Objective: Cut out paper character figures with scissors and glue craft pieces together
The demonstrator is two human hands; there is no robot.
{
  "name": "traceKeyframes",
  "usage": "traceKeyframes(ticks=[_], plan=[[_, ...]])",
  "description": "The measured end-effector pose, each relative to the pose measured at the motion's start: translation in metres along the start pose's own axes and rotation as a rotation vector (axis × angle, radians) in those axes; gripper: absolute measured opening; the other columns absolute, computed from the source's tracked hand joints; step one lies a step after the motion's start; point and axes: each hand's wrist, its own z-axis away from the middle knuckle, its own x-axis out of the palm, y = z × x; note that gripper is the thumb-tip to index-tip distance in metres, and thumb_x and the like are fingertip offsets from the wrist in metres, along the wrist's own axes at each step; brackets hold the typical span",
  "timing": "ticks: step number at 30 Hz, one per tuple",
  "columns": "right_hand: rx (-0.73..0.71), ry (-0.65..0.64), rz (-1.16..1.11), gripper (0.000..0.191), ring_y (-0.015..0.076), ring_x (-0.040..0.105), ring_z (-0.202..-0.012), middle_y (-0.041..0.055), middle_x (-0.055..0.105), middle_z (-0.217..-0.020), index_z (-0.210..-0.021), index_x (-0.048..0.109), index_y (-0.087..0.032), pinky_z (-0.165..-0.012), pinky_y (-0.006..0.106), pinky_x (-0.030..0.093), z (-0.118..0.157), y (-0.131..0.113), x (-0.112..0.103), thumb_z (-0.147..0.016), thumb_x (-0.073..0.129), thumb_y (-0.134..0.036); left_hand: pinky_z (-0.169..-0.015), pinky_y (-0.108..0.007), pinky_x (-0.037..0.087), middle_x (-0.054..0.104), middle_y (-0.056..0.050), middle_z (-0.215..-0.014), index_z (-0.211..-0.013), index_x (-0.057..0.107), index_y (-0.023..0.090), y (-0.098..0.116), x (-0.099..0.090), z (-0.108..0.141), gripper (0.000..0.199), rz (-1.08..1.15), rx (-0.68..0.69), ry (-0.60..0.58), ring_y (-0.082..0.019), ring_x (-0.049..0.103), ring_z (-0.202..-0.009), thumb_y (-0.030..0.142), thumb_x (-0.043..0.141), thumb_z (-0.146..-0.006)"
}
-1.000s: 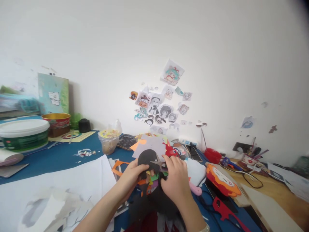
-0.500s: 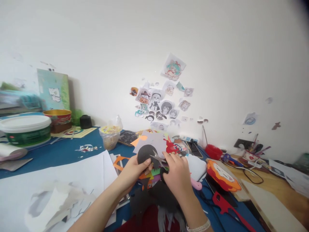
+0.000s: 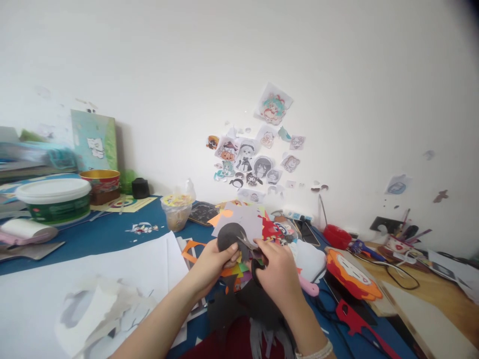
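Observation:
Between the thumb and fingers of my left hand (image 3: 220, 259) is a round piece of black paper (image 3: 230, 235). My right hand (image 3: 279, 267) is closed round the black handles of a pair of scissors (image 3: 247, 243). The blades lie at the right edge of the black paper and look nearly closed. Under and behind both hands spreads a heap of coloured paper scraps (image 3: 236, 270), with a grey sheet (image 3: 247, 219) just beyond the black piece. Dark paper offcuts (image 3: 228, 311) lie below my wrists, toward me.
White paper (image 3: 149, 264) with torn scraps covers the left. A lidded tub (image 3: 56, 199) and a plastic cup (image 3: 177, 212) stand farther back. On the right are an orange-red paper cutout (image 3: 352, 274), a red cutout (image 3: 359, 321), cables and a phone (image 3: 309, 233).
The scissor blades have drawn closer together at the black paper. The whole view has shifted slightly, so everything appears a little farther right. Both hands keep their grip.

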Motion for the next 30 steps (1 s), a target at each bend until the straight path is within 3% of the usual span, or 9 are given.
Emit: traceKeyframes(ticks=[7,15,17,20,23,25,30], plan=[[0.021,-0.011,-0.074,0.034,0.0224,0.059,-0.072,0.0050,0.067,-0.077,-0.099,0.063,-0.018,-0.068,0.031,0.035,0.000,-0.001,0.003,-0.065,0.059,-0.021,-0.050,-0.023,0.020,0.033,0.007,-0.053,-0.059,0.039,0.016,-0.003,0.000,-0.001,0.029,0.062,0.015,-0.031,-0.005,0.024,-0.047,0.030,0.048,-0.082],[0.059,-0.007,-0.066,0.035,0.0227,0.060,-0.069,0.0051,0.069,-0.075,-0.096,0.065,-0.019,-0.068,0.032,0.041,0.001,0.004,0.004,-0.063,0.056,-0.012,-0.047,-0.022,0.018,0.035,0.006,-0.054,-0.061,0.040,0.016,0.002,0.004,0.000,0.026,0.113,-0.003,-0.029,-0.005,0.023,-0.047,0.032,0.052,-0.079],[0.137,-0.002,-0.186,0.035,0.0221,0.059,-0.068,0.0060,0.068,-0.076,-0.099,0.063,-0.018,-0.066,0.032,0.043,0.000,0.003,0.002,-0.065,0.057,-0.015,-0.047,-0.022,0.019,0.036,0.006,-0.054,-0.060,0.040,0.016,0.005,0.005,0.001,0.028,0.102,-0.016,-0.014,-0.005,0.024,-0.047,0.033,0.052,-0.079],[0.261,-0.011,-0.547,0.036,0.0192,0.059,-0.065,0.0051,0.064,-0.074,-0.104,0.059,-0.017,-0.060,0.029,0.047,-0.002,-0.001,0.000,-0.069,0.059,-0.022,-0.047,-0.021,0.021,0.037,0.006,-0.053,-0.058,0.041,0.016,0.007,0.007,0.002,0.030,0.075,-0.040,0.031,-0.006,0.027,-0.046,0.035,0.054,-0.077],[0.292,-0.003,-0.896,0.036,0.0168,0.058,-0.070,0.0033,0.060,-0.077,-0.107,0.053,-0.017,-0.066,0.028,0.048,-0.002,-0.002,0.002,-0.072,0.058,-0.026,-0.043,-0.021,0.019,0.036,0.007,-0.047,-0.055,0.042,0.017,0.006,0.008,0.002,0.032,0.023,-0.084,0.105,-0.005,0.025,-0.042,0.038,0.059,-0.072],[0.298,0.007,-1.005,0.038,0.0162,0.058,-0.074,0.0029,0.059,-0.080,-0.108,0.051,-0.017,-0.069,0.028,0.048,-0.002,-0.001,0.005,-0.072,0.059,-0.026,-0.040,-0.020,0.018,0.035,0.008,-0.041,-0.054,0.044,0.017,0.003,0.009,0.002,0.032,-0.048,-0.119,0.143,-0.004,0.025,-0.038,0.040,0.062,-0.068],[0.356,-0.080,-1.039,0.032,0.0165,0.058,-0.071,0.0031,0.061,-0.079,-0.102,0.053,-0.017,-0.063,0.027,0.048,-0.003,-0.002,0.004,-0.071,0.060,-0.025,-0.038,-0.021,0.031,0.058,-0.002,-0.048,-0.061,0.059,0.014,0.001,0.010,0.004,0.040,-0.139,-0.270,-0.018,-0.009,0.044,-0.036,0.051,0.051,-0.073]])
